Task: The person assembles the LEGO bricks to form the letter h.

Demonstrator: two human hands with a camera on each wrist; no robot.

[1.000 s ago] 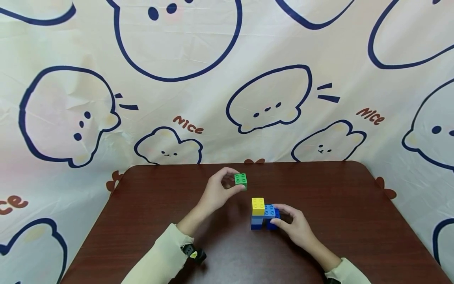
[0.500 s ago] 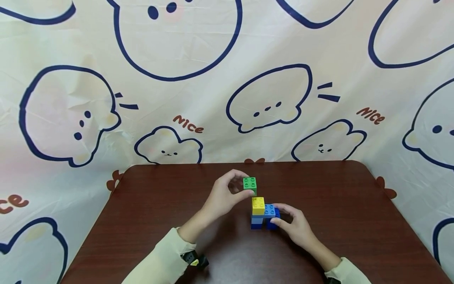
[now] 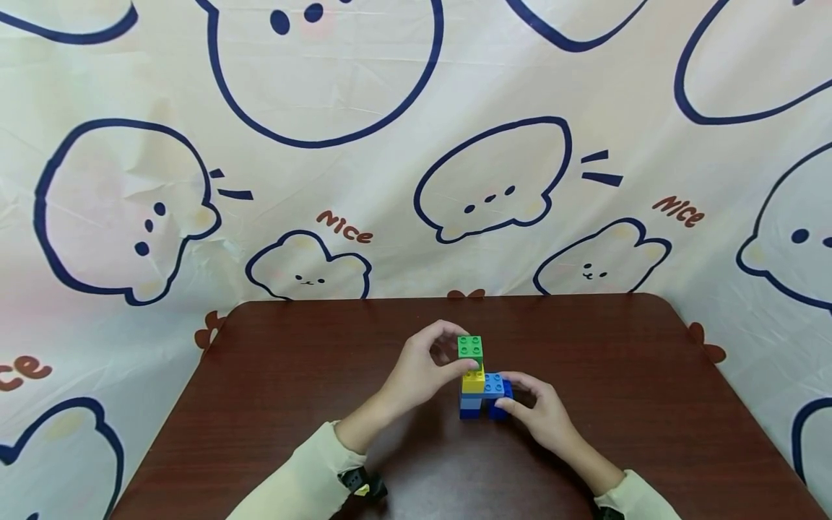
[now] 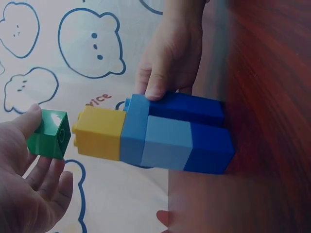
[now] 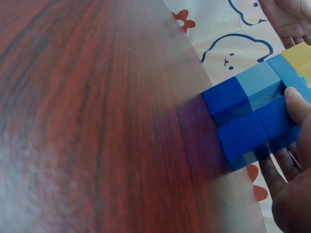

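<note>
My left hand (image 3: 422, 368) pinches a green toy brick (image 3: 470, 347) between thumb and fingers, just over the yellow brick (image 3: 474, 382). In the left wrist view a narrow gap parts the green brick (image 4: 52, 133) from the studs of the yellow brick (image 4: 99, 132). The yellow one tops the left column of a small build, on a blue bridging brick (image 3: 494, 383). Beneath are a light blue brick (image 4: 167, 141) and dark blue bricks (image 4: 212, 149). My right hand (image 3: 544, 413) grips the build's right side, thumb on a dark blue brick (image 5: 277, 119).
The build stands on a dark brown wooden table (image 3: 273, 404). Behind the table's far edge hangs a pale cloth (image 3: 383, 180) printed with cartoon outlines. A small black device (image 3: 361, 482) sits at the left wrist.
My left hand has carried the green brick to the right and down, from beside the build to above the yellow brick. My right hand and the build have stayed in place.
</note>
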